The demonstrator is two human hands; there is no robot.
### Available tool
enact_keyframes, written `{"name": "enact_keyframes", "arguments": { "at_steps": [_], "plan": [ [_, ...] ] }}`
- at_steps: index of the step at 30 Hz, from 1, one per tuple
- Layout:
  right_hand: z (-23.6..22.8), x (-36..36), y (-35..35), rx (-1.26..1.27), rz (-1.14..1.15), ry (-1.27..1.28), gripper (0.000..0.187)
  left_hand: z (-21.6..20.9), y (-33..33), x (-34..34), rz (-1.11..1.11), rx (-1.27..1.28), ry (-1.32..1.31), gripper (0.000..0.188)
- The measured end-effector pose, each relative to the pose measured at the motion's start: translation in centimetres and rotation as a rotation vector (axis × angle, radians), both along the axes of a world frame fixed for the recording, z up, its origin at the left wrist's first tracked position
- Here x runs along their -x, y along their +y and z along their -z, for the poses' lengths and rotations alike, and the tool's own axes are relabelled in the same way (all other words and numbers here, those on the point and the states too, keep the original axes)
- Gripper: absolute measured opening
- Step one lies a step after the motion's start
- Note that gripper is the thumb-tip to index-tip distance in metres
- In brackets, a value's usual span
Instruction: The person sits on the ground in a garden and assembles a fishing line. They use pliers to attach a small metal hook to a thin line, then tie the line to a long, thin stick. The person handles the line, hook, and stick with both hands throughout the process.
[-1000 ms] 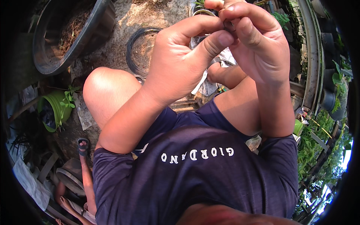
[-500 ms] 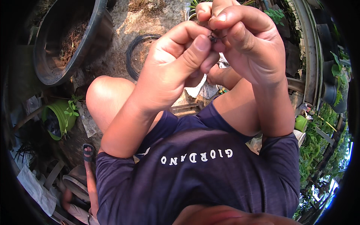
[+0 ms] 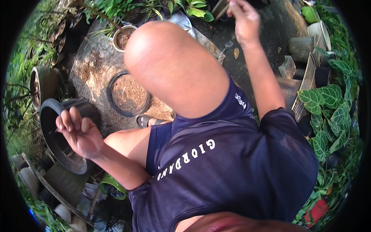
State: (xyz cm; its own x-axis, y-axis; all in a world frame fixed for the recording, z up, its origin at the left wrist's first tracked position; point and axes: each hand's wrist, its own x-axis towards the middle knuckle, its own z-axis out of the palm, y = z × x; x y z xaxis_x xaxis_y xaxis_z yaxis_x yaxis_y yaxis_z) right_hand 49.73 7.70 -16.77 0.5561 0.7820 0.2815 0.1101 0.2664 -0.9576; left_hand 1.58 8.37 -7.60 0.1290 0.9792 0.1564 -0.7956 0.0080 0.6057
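Wire coil (image 3: pixel 133 113) lies on the pale ground (image 3: pixel 91 65), between both hands, nearer the left hand (image 3: pixel 79 133), half curled over the tub (image 3: pixel 53 105). Right hand (image 3: pixel 246 22): fingers bunched; whether either pinches anything, I cannot tell.

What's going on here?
A person in a dark navy T-shirt has both bare hands apart, knees bent over sunlit ground. The left hand is raised with fingers curled, in front of a large black plastic tub; whether it pinches anything small, I can't tell. The right hand reaches forward near a flat brownish strip; its grip is unclear too. A round coil of thin dark wire lies on the ground between them, untouched.
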Motion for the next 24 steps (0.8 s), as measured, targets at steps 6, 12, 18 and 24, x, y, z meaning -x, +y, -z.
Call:
{"name": "enact_keyframes", "arguments": {
  "at_steps": [6, 12, 18, 24],
  "plan": [
    [28.6, -6.1, -14.2, 0.857, 0.319, 0.011, 0.021, -1.3, -2.4, 2.8, -0.600, 0.097, 0.832, 0.022],
    [28.6, -2.9, -11.1, 0.969, -0.421, -1.002, 0.044, -3.0, -5.9, -0.6, -0.718, 0.225, 1.112, 0.021],
    [29.5, -2.8, -7.9, 0.854, -0.832, -1.197, 0.035, -5.8, -8.6, -4.2, -0.669, 0.191, 1.332, 0.016],
    [32.0, -1.2, -7.2, 1.085, -0.735, -1.073, 0.032, -9.4, -7.3, -8.7, -0.537, -0.148, 1.333, 0.023]
  ]
}}
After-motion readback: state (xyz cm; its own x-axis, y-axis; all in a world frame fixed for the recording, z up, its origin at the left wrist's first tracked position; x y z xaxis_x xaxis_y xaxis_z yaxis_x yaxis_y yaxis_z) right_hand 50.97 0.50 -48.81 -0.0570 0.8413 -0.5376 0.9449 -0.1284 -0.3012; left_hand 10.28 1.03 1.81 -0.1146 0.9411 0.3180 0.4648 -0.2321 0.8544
